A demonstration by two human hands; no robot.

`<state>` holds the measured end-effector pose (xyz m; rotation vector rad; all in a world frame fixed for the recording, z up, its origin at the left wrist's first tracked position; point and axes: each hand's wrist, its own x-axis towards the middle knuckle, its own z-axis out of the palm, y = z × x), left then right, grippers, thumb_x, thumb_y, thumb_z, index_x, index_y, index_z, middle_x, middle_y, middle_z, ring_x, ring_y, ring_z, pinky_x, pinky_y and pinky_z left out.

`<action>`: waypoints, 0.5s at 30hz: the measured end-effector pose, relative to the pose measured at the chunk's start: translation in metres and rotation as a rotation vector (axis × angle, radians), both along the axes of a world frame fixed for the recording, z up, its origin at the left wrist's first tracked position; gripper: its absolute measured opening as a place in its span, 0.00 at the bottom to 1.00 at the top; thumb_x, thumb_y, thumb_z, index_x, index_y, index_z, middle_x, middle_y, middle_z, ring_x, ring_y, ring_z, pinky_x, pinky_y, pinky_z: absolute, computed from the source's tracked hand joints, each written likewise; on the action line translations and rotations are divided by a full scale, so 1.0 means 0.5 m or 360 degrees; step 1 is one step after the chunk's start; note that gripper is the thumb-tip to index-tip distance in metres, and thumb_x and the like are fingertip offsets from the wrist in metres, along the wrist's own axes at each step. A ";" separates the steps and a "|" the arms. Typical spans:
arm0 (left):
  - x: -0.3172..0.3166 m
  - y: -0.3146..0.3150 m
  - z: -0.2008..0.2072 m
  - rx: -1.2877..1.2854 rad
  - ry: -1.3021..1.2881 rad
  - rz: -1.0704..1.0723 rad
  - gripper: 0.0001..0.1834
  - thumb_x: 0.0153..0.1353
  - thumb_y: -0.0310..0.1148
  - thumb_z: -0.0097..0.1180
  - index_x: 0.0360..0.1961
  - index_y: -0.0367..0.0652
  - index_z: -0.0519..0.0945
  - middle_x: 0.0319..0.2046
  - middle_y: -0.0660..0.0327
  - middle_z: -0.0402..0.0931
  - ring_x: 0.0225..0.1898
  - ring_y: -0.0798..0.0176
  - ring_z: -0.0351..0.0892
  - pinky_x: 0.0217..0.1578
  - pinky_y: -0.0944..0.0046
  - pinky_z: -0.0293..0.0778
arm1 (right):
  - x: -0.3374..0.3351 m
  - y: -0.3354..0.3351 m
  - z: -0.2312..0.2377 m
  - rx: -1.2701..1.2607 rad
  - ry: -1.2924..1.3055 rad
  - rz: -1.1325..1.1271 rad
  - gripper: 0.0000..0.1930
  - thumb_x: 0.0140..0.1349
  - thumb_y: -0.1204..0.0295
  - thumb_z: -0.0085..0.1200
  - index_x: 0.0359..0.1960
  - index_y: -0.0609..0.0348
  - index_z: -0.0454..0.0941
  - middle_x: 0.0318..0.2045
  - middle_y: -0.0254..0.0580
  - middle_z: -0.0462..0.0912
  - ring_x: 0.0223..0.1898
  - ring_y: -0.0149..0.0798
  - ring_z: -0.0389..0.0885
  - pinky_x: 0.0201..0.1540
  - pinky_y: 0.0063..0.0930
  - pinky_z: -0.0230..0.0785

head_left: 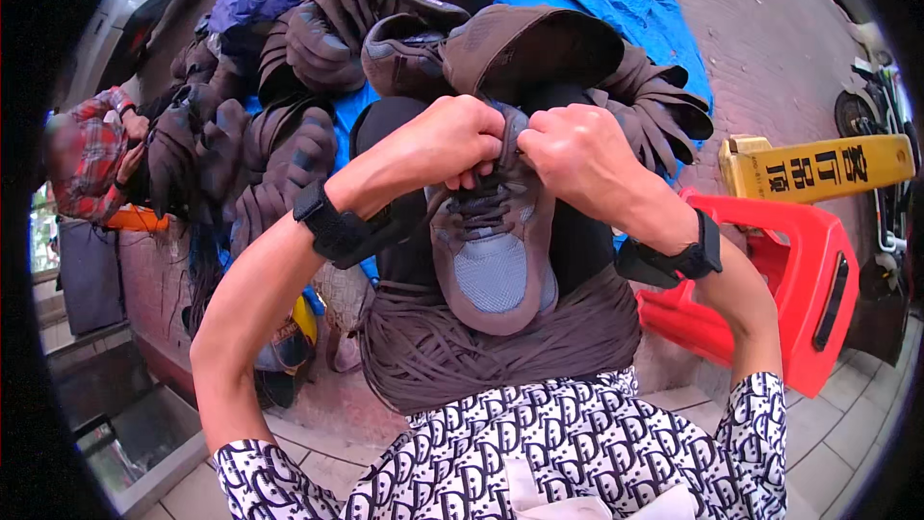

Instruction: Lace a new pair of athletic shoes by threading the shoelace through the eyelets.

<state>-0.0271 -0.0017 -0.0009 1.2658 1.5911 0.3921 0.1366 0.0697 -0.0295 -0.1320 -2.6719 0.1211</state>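
Two grips [464,137] [581,146], closed, on laced shoe [493,274]

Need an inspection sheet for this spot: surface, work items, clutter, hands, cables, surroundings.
Surface: dark-trousered lap.
Work items: brown shoe with grey-blue mesh toe pointing toward the wearer; bundle of lace-like brown strips across the lap.
Clutter: stacked dark shoe uppers beyond and to the left, on and around a blue tarp.
Hands: left hand and right hand closed at the shoe's ankle end; exact pinch points hidden.
Cables: nothing seen.
Surroundings: red plastic stool and yellow box-like object at right; person in plaid shirt at left; parked car upper left.
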 end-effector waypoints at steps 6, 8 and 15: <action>0.001 -0.003 0.005 0.0220 0.0281 -0.0108 0.07 0.53 0.27 0.44 0.26 0.35 0.74 0.15 0.59 0.70 0.16 0.66 0.73 0.17 0.67 0.69 | -0.028 0.016 -0.002 -0.0280 0.0265 -0.0094 0.06 0.38 0.73 0.52 0.22 0.58 0.75 0.23 0.40 0.75 0.28 0.43 0.76 0.30 0.33 0.69; -0.008 -0.015 0.005 0.0526 0.0612 -0.0283 0.08 0.51 0.26 0.44 0.26 0.35 0.75 0.14 0.55 0.71 0.17 0.63 0.75 0.20 0.63 0.71 | -0.041 0.038 -0.007 -0.0655 0.0413 0.0076 0.11 0.37 0.74 0.53 0.28 0.56 0.77 0.31 0.39 0.76 0.37 0.44 0.73 0.38 0.33 0.69; -0.065 -0.131 0.136 0.0536 -0.0341 0.0523 0.07 0.58 0.29 0.44 0.30 0.40 0.75 0.20 0.70 0.68 0.19 0.80 0.64 0.20 0.81 0.61 | -0.037 0.043 0.039 -0.1192 0.0326 0.0212 0.16 0.39 0.68 0.59 0.33 0.58 0.79 0.31 0.40 0.77 0.34 0.39 0.77 0.36 0.27 0.69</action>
